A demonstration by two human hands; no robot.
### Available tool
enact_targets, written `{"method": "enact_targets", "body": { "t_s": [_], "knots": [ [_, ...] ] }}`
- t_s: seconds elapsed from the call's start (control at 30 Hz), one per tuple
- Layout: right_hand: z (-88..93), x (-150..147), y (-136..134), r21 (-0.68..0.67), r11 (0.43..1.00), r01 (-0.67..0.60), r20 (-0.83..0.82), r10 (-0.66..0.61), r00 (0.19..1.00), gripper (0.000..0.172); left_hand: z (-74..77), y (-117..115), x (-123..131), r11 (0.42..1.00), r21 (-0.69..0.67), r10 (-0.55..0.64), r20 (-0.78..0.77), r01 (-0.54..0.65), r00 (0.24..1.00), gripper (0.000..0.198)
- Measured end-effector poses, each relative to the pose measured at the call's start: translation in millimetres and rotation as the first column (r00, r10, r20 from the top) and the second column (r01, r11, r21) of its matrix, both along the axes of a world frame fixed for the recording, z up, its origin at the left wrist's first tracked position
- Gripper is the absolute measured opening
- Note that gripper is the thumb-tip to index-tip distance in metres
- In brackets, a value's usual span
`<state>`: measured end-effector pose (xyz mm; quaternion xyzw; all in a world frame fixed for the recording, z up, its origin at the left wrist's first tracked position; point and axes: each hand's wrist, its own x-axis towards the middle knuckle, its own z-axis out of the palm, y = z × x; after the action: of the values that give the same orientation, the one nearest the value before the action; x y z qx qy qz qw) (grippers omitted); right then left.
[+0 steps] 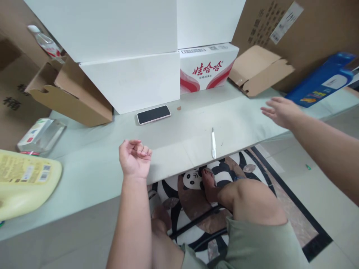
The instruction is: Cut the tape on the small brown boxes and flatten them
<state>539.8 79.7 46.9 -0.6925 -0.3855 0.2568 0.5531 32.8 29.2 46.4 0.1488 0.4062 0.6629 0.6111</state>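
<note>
My left hand [136, 158] hovers over the front part of the table, palm up. Its fingers are loosely curled and hold nothing. Beyond it lies a phone [154, 115] with a dark screen. On the right, my right hand [282, 111] is stretched out with its fingers extended and nothing in them. It is nearest to a blue bottle [319, 84] and an open cardboard box [260, 69]. Between my hands, near the front edge, a white pen-shaped craft knife [213, 144] lies with its dark tip pointing away from me.
White cartons [134, 80] stand at the back, beside a printed water carton [209, 71]. At left are an open cardboard box [75, 97], a clear plastic pack [42, 135] and a yellow bottle [28, 183]. My legs and a panda-patterned mat [193, 177] are below the table [179, 149].
</note>
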Motion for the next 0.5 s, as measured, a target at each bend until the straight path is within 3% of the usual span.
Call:
{"method": "enact_targets", "body": {
  "t_s": [0.13, 0.23, 0.37, 0.5],
  "knots": [
    [-43.6, -31, -4, -0.243, 0.970, -0.029, 0.218, 0.084, 0.972, 0.026, -0.5, 3, -1, 1.000, 0.006, -0.002, -0.018, 0.002, 1.000, 0.045],
    [-69.8, -49, -19, -0.322, 0.946, -0.031, 0.374, 0.157, 0.914, 0.032, -1.8, 2, -2, 1.000, 0.018, -0.008, -0.035, 0.008, 0.999, 0.045],
    [-82.7, -61, -30, -0.347, 0.938, -0.020, 0.530, 0.214, 0.820, 0.045, -4.0, -1, -4, 1.000, 0.015, -0.011, -0.041, 0.012, 0.999, 0.042],
    [-85.5, -63, -34, -0.376, 0.926, 0.037, 0.710, 0.263, 0.653, 0.054, -5.6, -3, -7, 1.000, 0.003, 0.024, -0.025, -0.024, 0.999, 0.032]
  ]
}}
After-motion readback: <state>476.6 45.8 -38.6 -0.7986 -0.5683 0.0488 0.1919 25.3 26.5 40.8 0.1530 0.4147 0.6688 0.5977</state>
